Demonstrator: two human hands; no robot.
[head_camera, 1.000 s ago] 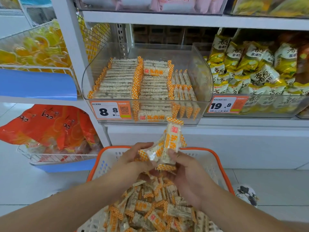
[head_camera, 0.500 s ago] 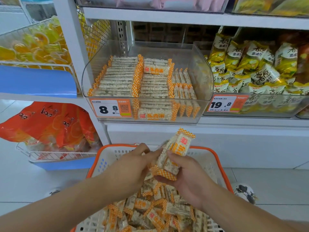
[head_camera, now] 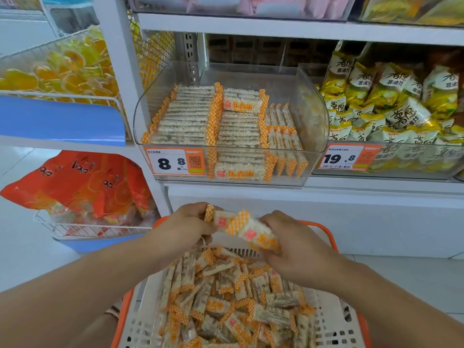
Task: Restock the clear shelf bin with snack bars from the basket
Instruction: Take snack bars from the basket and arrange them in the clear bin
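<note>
Since the earlier frame our held bars have tipped from upright to nearly flat, and both hands have lifted a little above the basket. Our left hand (head_camera: 187, 226) curls its fingers round one crinkly bar (head_camera: 221, 220) at centre frame; our right hand (head_camera: 298, 249) clamps fingers and thumb on a small bundle of bars (head_camera: 258, 234). The wrappers are clear film with orange-and-white checked ends, showing pale puffed-rice slabs inside.

Below, at the bottom centre, the basket (head_camera: 324, 229), white perforated plastic with an orange rim, holds a loose heap of the same snack bars (head_camera: 233, 297). Above, at centre, the clear shelf bin (head_camera: 311, 126), glossy rigid plastic with rounded corners, holds neat rows of bars (head_camera: 190, 116) stacked on edge, its right portion bare. An orange price tag (head_camera: 175, 161) reading 8.8 sits on its front. Right of it, another clear bin holds yellow crisp bags (head_camera: 391, 101).
</note>
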